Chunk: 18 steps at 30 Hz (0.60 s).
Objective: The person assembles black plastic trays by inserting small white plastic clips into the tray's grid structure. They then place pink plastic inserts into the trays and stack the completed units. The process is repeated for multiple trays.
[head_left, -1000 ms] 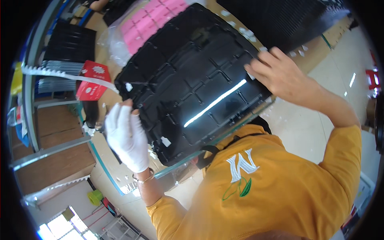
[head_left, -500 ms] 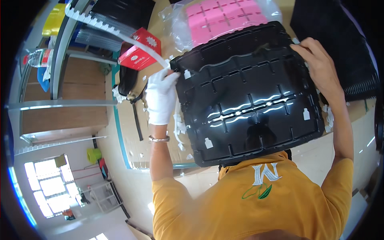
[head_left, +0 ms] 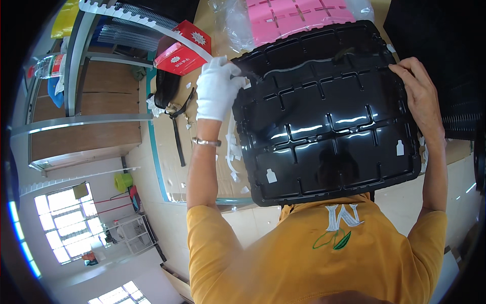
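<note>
A black ribbed plastic tray (head_left: pixel 324 116) leans against me, its flat face with raised bars turned up. White bottle-shaped stickers (head_left: pixel 271 176) show on it. My left hand (head_left: pixel 215 91), in a white glove, is closed at the tray's far left corner; the fingertips are partly hidden. One small white sticker (head_left: pixel 247 83) lies right by those fingers. A long white notched strip (head_left: pixel 167 31) reaches to the glove from the upper left. My bare right hand (head_left: pixel 417 93) grips the tray's right edge near the far corner, thumb and fingers bent over the rim.
Behind the tray lies a pink slotted panel (head_left: pixel 298 17) in clear plastic. A red box (head_left: pixel 183 50) and a black strap (head_left: pixel 177 137) rest on the cardboard-covered table (head_left: pixel 197 177), among white scraps. Metal shelving (head_left: pixel 81 124) stands left; dark ribbed sheets (head_left: pixel 450 76) stand right.
The tray appears slightly farther right and higher in view, with both hands alongside it. My left fingers have shifted closer to the small sticker at the corner, which now looks tilted.
</note>
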Motion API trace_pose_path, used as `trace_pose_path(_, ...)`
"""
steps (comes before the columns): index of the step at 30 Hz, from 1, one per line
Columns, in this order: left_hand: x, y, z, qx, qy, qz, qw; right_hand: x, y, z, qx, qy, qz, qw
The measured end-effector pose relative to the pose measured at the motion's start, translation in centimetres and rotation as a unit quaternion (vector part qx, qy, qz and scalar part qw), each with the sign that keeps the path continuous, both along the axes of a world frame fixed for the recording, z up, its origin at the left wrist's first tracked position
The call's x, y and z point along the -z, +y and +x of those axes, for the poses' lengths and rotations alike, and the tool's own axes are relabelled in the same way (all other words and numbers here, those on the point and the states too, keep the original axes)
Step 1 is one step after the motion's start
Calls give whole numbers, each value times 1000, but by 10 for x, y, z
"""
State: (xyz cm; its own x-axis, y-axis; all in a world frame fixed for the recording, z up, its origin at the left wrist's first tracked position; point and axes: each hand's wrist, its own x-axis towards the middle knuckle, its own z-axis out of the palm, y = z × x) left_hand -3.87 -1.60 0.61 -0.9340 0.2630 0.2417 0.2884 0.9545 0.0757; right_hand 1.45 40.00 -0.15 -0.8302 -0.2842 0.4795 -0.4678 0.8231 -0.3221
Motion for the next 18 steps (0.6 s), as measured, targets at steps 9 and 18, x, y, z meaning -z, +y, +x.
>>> trace_pose_path(9,15,0,-4,-53,63,18,996,-7,11,32,17,6,-29,999)
trace_pose_path(18,8,4,8,-20,24,-4,1000,-4,28,56,43,-2,-25,999)
